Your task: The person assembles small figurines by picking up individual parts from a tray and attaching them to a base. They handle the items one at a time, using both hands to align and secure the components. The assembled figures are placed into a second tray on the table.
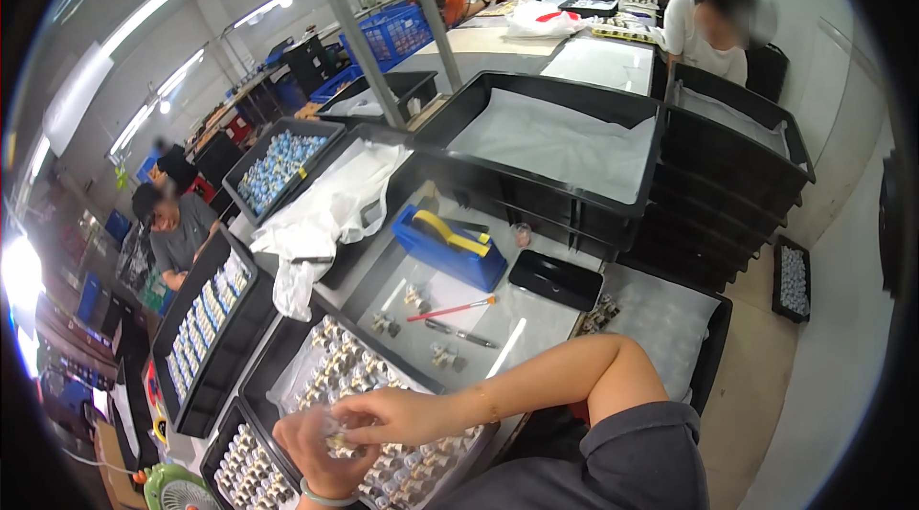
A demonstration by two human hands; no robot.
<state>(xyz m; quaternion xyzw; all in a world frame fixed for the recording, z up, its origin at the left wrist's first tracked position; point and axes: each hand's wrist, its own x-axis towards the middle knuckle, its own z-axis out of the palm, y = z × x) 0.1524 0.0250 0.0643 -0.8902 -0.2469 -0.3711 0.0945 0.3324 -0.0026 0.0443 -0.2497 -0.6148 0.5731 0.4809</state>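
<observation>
Both of my hands meet above a black tray lined with clear film and filled with rows of small white, grey and gold figure-like pieces. My right hand reaches in from the right, its thumb and fingers pinched together. My left hand, smeared by motion and with a pale band at its wrist, is curled close against the right fingertips. Between them shows a bit of a small pale piece, mostly covered by fingers; its exact kind I cannot make out.
Beyond the tray lie a blue tape dispenser, a black phone, a red brush, a pen and loose pieces. Large black bins stand behind, stacked trays at right. Several people work farther off.
</observation>
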